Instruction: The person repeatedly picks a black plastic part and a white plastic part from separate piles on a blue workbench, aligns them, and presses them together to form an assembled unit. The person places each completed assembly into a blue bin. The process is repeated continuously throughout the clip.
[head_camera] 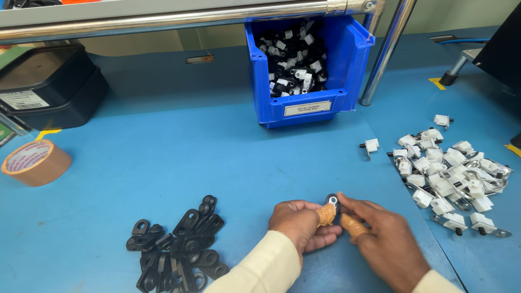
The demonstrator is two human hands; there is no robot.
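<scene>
The left hand (pixel 301 223) and the right hand (pixel 382 239) meet at the near edge of the blue table (pixel 217 157), both in cream sleeves. Each thumb wears a tan finger cot. Between the two thumbs and forefingers sits a small black part with a metal eyelet (pixel 332 201), pinched from both sides, so each grip is clenched on this one piece, just above the table surface. To the left of the hands, near the front edge, lies a heap of black flat brackets (pixel 176 247), loosely overlapping. To the right, a spread of white clips with metal tabs (pixel 450 176) covers the table, with one single clip (pixel 371 145) lying apart toward the centre. Further left, a roll of brown packing tape (pixel 35 161) rests flat. Behind it stands a black lidded box (pixel 51 84). At the far centre, a blue storage bin (pixel 306 70) holds mixed black and white parts, beneath a horizontal metal rail (pixel 163 21) and beside an angled metal post (pixel 388 51).
</scene>
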